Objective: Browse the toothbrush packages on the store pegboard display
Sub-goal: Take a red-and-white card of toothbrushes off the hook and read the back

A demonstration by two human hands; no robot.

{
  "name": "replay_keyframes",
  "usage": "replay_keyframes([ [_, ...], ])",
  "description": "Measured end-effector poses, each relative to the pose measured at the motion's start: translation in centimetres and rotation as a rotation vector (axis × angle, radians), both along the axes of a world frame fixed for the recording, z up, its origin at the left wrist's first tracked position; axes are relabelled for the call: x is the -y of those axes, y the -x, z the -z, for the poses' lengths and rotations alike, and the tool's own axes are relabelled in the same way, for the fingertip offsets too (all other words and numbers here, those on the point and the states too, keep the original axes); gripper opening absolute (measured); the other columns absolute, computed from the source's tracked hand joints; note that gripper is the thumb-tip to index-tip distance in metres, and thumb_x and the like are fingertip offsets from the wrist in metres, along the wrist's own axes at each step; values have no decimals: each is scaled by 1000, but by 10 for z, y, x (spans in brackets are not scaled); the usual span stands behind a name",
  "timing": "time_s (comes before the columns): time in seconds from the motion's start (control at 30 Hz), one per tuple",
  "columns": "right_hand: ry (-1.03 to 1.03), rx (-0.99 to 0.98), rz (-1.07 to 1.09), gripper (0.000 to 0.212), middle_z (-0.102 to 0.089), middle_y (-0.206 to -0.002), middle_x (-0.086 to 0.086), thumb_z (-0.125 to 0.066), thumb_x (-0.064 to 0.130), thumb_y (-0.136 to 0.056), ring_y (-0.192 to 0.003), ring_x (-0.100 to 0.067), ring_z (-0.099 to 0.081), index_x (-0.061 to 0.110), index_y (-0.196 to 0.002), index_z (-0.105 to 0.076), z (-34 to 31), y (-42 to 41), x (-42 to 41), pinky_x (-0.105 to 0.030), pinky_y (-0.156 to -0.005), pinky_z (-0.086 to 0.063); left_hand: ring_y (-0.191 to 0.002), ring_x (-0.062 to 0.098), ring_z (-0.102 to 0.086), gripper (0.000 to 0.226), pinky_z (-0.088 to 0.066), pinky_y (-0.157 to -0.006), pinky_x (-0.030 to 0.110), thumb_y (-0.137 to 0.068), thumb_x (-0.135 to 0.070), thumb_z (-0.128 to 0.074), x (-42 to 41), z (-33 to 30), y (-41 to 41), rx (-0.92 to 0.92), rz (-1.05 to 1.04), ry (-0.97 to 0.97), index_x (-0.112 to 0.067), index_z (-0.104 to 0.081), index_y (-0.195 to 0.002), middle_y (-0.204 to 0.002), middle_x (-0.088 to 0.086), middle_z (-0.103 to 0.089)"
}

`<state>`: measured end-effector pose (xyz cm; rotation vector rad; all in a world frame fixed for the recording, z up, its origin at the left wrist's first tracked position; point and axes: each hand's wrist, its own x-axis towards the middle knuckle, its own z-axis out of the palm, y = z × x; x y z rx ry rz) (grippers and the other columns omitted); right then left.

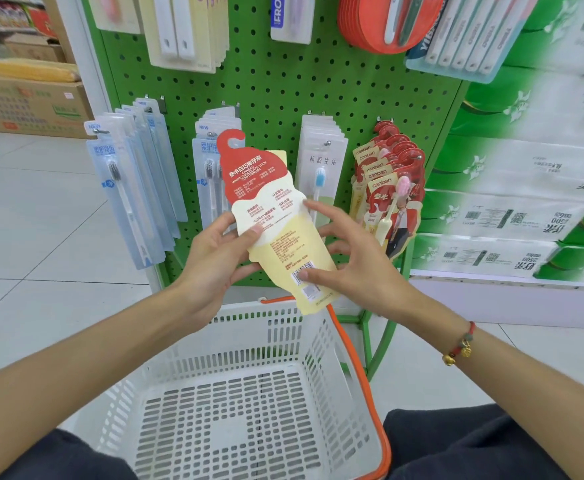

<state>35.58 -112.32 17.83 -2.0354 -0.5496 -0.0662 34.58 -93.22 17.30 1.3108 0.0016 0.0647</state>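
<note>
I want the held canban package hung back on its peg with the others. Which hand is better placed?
Probably the right hand: it lies beside the hanging canban packages at the pegboard's right. The left hand grips the held package on the far side.

Both hands [283, 258] raised together (thumbs forward), fingers curled.

upper packages [186, 29] cut off by top edge | tissue packs [543, 168] blurred

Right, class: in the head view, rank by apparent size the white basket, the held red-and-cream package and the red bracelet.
1. white basket, though nearness to the camera enlarges it
2. red-and-cream package
3. red bracelet
</note>
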Motion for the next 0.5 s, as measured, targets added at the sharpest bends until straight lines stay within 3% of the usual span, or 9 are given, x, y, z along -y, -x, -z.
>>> replay_keyframes([
  [0.1,31,16,5,79,-56,-114,10,-79,9,-78,-100,-14,-62,38,-141,-43,1,0,1,-39,-68,-60,-91,13,-72,20,-59,-72,25,-96,-12,-56,1,0,2,8,-1,-19,-25,-58,-111,-103,-6,-74],
  [0.17,105,56,20,80,-55,-122,15,-81,19,-77,-106,-11,-59,38,-143,-40,2,1,0,-39,-78,-58,-91,12,-71,20,-59,-70,25,-95,-13,-56,3,-1,5,28,-20,-41,-23,-58,-112,-106,-6,-73],
  [0.23,213,110,48,95,-45,-140,14,-83,35,-72,-121,-7,-48,37,-149,-26,5,5,-5,-34,-94,-50,-90,11,-71,19,-58,-67,23,-94,-13,-58,8,-1,9,63,-54,-95,-20,-59,-112,-107,-5,-72],
  [0.33,293,139,74,110,-33,-151,10,-81,46,-71,-128,-9,-40,38,-152,-8,9,9,-14,-34,-99,-43,-84,10,-72,12,-56,-63,20,-93,-12,-60,20,0,18,105,-57,-174,-17,-59,-104,-106,-5,-70],
  [0.43,257,34,49,109,-39,-147,7,-84,37,-71,-126,-16,-47,41,-150,-8,7,8,-15,-40,-96,-50,-85,7,-71,9,-55,-64,18,-94,-22,-58,25,-1,21,105,-32,-212,-21,-60,-103,-102,-8,-72],
  [0.5,100,-171,-24,106,-47,-138,6,-86,20,-71,-118,-10,-53,42,-148,-16,-2,5,-9,-30,-89,-54,-87,1,-70,19,-56,-70,17,-98,-38,-47,22,-4,19,81,12,-223,-28,-63,-102,-95,-17,-73],
])
